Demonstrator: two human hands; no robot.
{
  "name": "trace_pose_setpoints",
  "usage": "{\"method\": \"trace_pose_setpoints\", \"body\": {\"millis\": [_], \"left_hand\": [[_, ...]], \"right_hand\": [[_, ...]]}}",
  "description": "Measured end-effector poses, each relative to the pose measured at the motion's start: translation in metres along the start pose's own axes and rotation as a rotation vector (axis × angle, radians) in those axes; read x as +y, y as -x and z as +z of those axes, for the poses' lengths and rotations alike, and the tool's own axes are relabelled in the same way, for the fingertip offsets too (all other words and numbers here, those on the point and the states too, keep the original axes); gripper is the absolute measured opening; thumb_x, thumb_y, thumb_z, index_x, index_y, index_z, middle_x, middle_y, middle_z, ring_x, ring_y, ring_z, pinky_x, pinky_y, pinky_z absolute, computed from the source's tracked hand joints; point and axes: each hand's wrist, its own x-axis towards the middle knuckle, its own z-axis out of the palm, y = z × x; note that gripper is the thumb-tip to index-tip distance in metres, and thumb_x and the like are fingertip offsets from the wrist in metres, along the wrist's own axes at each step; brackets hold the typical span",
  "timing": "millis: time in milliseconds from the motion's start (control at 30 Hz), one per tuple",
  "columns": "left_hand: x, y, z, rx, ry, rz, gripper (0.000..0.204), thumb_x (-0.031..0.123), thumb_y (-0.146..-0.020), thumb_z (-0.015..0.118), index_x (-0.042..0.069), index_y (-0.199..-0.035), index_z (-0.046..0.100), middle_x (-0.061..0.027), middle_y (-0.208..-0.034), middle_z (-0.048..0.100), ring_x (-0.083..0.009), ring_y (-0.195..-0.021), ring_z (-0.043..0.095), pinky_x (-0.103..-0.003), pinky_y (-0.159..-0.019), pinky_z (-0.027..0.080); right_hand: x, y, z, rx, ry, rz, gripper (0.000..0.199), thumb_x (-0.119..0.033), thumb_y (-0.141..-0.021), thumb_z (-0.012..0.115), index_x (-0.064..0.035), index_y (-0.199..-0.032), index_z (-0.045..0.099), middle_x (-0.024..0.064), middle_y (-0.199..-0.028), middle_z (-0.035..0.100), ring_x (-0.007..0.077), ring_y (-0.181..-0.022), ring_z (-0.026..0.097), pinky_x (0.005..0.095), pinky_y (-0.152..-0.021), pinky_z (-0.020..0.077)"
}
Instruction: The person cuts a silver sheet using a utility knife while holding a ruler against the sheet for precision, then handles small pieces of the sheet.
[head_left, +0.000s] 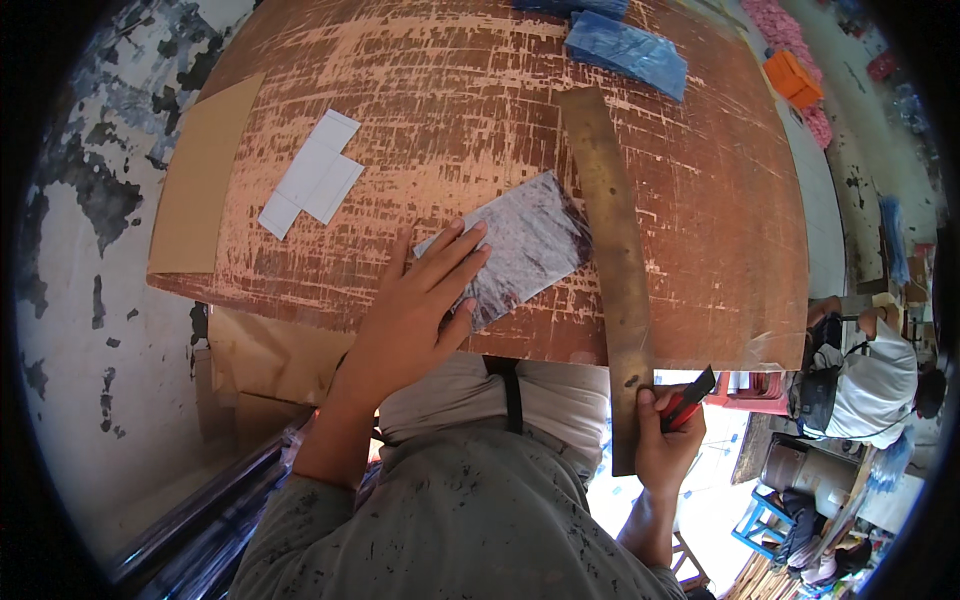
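Observation:
My left hand [425, 300] rests with fingers stretched out on a greyish, crinkled plastic sheet [535, 235] near the front edge of the table. Closed in my right hand [665, 445] is a red and black utility knife [688, 402], its dark end pointing up and to the right. That same hand pinches the near end of a long, flat brownish straightedge [612, 240]. The straightedge lies over the table just right of the plastic sheet, and its near end juts past the edge. A white cut-out paper template [312, 175] lies to the left.
The scratched brown tabletop [720, 230] bears a cardboard piece [205, 180] at its left and folded blue plastic [625, 52] at the far side. Beyond its right edge are an orange box [793, 78], a seated person [872, 375] and a blue stool [763, 525].

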Motion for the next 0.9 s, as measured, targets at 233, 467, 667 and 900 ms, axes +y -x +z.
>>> {"method": "trace_pose_setpoints", "body": {"millis": [233, 467, 667, 900], "left_hand": [[0.032, 0.004, 0.002, 0.045, -0.187, -0.064, 0.057, 0.021, -0.098, 0.071, 0.007, -0.153, 0.063, -0.0158, -0.151, 0.059, -0.0394, -0.144, 0.053, -0.061, -0.129, 0.029], [0.026, 0.001, -0.005, -0.016, 0.037, -0.061, 0.057, 0.026, -0.093, 0.076, 0.009, -0.147, 0.067, -0.0139, -0.148, 0.059, -0.0394, -0.143, 0.051, -0.057, -0.127, 0.032], [0.024, 0.000, 0.000, 0.018, -0.064, -0.044, 0.059, 0.039, -0.095, 0.078, 0.006, -0.143, 0.067, -0.0157, -0.154, 0.055, -0.0362, -0.146, 0.049, -0.068, -0.128, 0.022], [0.034, -0.011, 0.023, 0.201, -0.187, -0.216, 0.070, 0.049, -0.090, 0.085, 0.011, -0.145, 0.065, -0.0165, -0.151, 0.053, -0.0385, -0.143, 0.050, -0.072, -0.129, 0.014]], "right_hand": [[0.006, 0.002, 0.000, 0.036, -0.042, -0.013, 0.021, -0.004, -0.103, 0.079, -0.0077, -0.099, 0.059, 0.0049, -0.096, 0.073, 0.0099, -0.087, 0.064, 0.0294, -0.084, 0.0518], [0.005, 0.002, 0.012, -0.057, -0.114, -0.011, 0.021, -0.001, -0.101, 0.080, -0.0069, -0.099, 0.060, 0.0079, -0.100, 0.077, 0.0121, -0.092, 0.069, 0.0300, -0.087, 0.0532], [-0.004, 0.003, 0.023, -0.105, -0.153, 0.039, 0.025, 0.004, -0.099, 0.079, -0.0073, -0.099, 0.057, 0.0092, -0.100, 0.076, 0.0118, -0.094, 0.069, 0.0289, -0.090, 0.0516], [0.002, 0.010, 0.033, -0.109, -0.124, 0.027, 0.022, -0.003, -0.101, 0.081, -0.0069, -0.097, 0.060, 0.0082, -0.100, 0.077, 0.0130, -0.091, 0.070, 0.0310, -0.085, 0.0543]]}}
